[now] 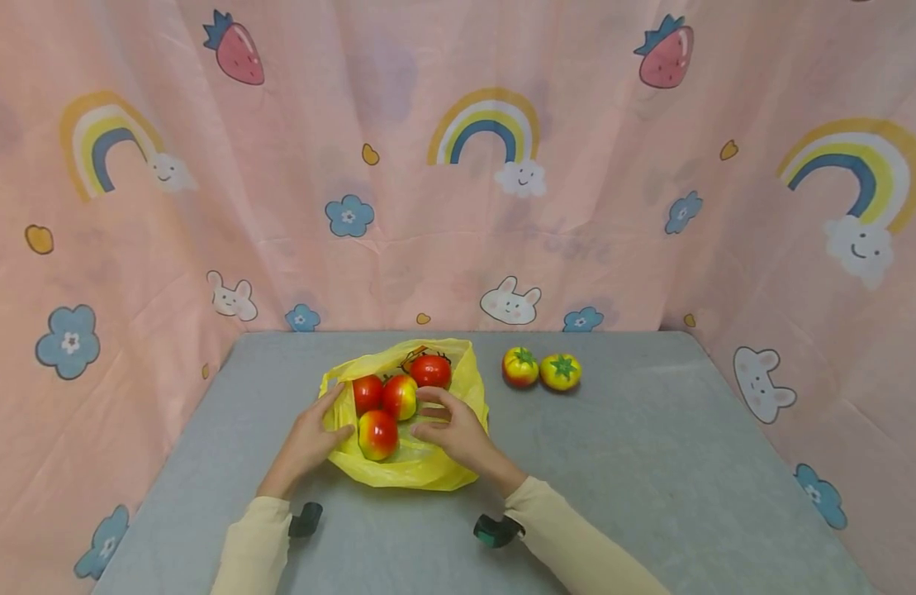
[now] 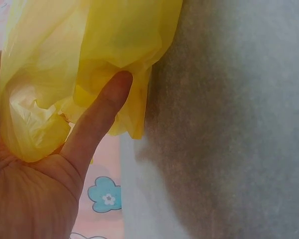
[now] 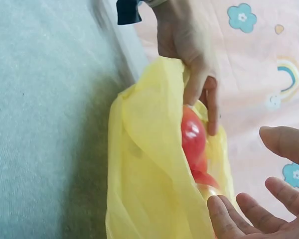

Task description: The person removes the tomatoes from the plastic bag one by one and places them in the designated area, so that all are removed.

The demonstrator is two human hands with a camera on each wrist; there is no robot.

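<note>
A yellow plastic bag (image 1: 428,475) lies with its mouth spread wide, holding several glossy round fruits. Among them are a red one (image 1: 431,371) at the back and a red-and-yellow one (image 1: 378,435) at the front. My left hand (image 1: 312,430) grips the bag's left side, its thumb lying along the plastic in the left wrist view. Over the bag's right part, my right hand (image 1: 461,431) has its fingers apart and bent loosely, close beside another red-and-yellow fruit (image 1: 400,397). The right wrist view shows those fingers spread near the bag's opening, with nothing between them.
Two yellow-and-red tomatoes (image 1: 520,367) with green star-shaped tops sit side by side right of the bag. Everything rests on a grey table (image 1: 651,463). A pink patterned curtain (image 1: 398,273) hangs behind the table and along both sides.
</note>
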